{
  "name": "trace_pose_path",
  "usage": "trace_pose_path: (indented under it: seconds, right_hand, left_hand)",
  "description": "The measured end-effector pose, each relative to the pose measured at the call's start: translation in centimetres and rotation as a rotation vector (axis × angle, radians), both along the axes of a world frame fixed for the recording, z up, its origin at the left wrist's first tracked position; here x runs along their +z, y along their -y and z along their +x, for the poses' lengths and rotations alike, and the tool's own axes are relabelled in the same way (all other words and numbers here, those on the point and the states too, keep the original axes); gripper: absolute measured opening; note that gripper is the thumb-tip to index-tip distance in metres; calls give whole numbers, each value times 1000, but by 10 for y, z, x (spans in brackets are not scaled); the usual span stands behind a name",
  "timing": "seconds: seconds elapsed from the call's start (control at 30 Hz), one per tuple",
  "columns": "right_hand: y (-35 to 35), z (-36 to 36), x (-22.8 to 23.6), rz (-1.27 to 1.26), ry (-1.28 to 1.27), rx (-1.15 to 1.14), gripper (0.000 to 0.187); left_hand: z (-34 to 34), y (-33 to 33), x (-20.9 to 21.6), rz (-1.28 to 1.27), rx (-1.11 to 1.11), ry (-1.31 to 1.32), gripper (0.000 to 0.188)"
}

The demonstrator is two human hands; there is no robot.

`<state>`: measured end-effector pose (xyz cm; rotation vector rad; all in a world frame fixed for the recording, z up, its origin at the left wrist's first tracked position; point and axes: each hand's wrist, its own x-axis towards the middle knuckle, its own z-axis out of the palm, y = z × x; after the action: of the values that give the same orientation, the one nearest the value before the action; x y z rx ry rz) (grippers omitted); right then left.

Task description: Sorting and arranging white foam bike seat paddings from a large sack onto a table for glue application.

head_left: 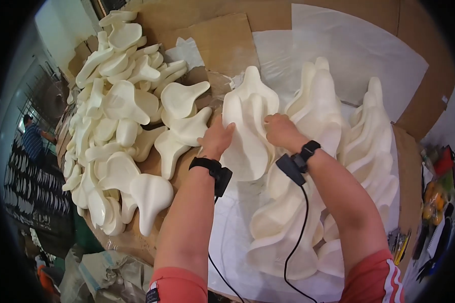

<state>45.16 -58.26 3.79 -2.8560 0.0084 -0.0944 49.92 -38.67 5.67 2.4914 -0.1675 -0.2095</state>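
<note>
In front of me stands a cream bicycle saddle pad (245, 136), its narrow nose pointing away, leaning against other pads. My left hand (218, 137) grips its left edge, with the fingers partly hidden behind it. On the opposite side my right hand (284, 132) is closed at the pad's right edge, its fingertips curled in. Close to the right hand runs a row of nested saddle pads (321, 101). Left of my left hand, a loose saddle pad (174, 146) lies at the edge of a heap.
A tall heap of saddle pads (121, 101) fills the left side. Another nested row (371, 136) stands at the right on white sheeting (359, 50) over cardboard (227, 40). Sacks (111, 278) lie lower left; tools (402, 247) hang at right. A person (33, 139) works far left.
</note>
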Motion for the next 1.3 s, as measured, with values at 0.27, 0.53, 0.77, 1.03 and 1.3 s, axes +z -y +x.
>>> trace_pose_path:
  seconds: [0.27,0.53,0.77,1.03,1.3]
  right_hand:
    - [-12,-28,27,463,213,126,40]
    - [8,-71,67,817,206,191,33]
    - [-234,-179,97,797,-139,319,25]
    - [-574,-339,-87,1136,-1213,699,25]
    - [-788,-399,-221,776,-1053,736,16]
  left_hand:
    - [17,-47,-40,141,-288,111,66]
    - [-119,-157,-46,-643,119,183,38]
    - [-338,-434,-115,-817,960,298,18]
    - [-516,-667,-228,66,1318,-147,30]
    - [-557,-757,-283,127,926,-257,41]
